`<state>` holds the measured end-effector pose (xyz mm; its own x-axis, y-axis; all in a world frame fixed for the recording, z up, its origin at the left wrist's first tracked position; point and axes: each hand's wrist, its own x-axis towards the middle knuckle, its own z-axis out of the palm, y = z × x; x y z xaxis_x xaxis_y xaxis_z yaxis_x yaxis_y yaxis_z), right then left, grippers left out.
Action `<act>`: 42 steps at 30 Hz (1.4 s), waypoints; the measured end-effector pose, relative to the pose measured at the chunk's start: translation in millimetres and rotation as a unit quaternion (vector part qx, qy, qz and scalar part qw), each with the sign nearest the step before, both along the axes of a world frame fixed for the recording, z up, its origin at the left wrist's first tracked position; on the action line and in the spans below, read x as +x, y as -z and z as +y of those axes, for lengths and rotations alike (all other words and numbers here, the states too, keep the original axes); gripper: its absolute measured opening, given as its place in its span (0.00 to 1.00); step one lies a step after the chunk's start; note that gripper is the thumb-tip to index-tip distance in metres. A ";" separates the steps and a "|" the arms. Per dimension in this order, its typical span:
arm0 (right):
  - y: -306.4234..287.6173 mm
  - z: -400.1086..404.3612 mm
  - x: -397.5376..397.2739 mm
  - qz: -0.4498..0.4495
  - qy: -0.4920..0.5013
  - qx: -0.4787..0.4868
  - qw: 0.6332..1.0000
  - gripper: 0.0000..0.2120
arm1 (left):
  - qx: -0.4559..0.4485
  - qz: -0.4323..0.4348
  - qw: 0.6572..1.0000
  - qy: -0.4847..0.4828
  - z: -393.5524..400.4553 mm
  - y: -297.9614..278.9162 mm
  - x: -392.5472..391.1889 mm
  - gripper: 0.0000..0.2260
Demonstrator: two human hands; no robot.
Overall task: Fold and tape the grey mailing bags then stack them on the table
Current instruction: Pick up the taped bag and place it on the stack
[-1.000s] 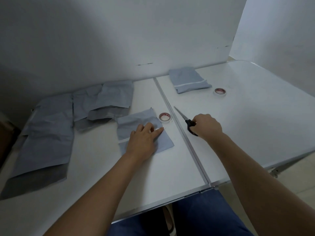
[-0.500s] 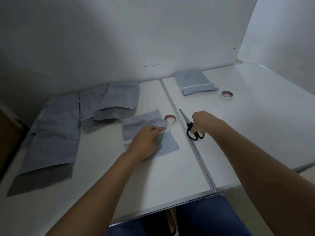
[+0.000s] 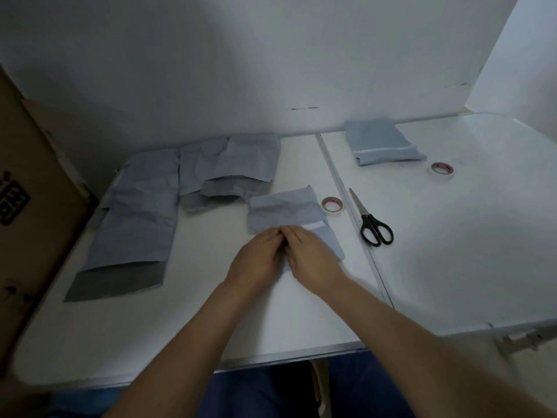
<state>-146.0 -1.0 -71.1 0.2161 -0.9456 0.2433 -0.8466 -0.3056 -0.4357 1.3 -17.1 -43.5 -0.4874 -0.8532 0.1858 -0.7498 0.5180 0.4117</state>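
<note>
Both hands, left point(image 3: 259, 260) and right point(image 3: 310, 257), press flat-fingered on a folded bag point(image 3: 289, 211) at the table's point(image 3: 211, 327) centre, smoothing its tape; next, likely lifting it to the far-right stack point(image 3: 382, 143).

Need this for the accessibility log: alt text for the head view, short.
Both hands, left hand and right hand, press side by side on a folded grey mailing bag on a white table. Scissors and a tape roll lie just right of it; unfolded bags lie left.
</note>
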 end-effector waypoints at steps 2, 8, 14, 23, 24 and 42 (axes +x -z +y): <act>3.6 0.3 -1.9 0.010 0.017 -0.005 1.000 0.24 | 0.003 -0.007 1.000 -0.001 -0.1 6.4 2.2 0.19; 2.3 7.3 -13.5 0.044 0.071 0.001 0.996 0.33 | 0.009 -0.031 0.999 -0.012 -2.8 15.1 4.4 0.20; 5.1 14.1 -19.1 0.071 0.110 0.002 0.991 0.41 | 0.006 -0.030 0.999 -0.013 -1.9 13.3 3.2 0.20; 1.8 15.4 -33.3 0.128 0.152 0.063 0.978 0.53 | 0.001 -0.024 1.000 -0.016 -2.3 14.7 2.7 0.20; 1.6 15.6 -33.8 0.132 0.150 0.065 0.978 0.53 | 0.001 -0.024 1.000 -0.015 -2.1 14.8 2.9 0.20; -0.3 17.4 -31.4 0.132 0.154 0.091 0.975 0.52 | 0.035 -0.042 0.997 -0.059 0.6 8.2 54.2 0.20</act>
<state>-177.3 16.4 -70.7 -0.0530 -0.9978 0.0404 -0.9761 0.0432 -0.2131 55.5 -16.5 -51.8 -0.3946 -0.9146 0.0877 -0.8366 0.3971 0.3774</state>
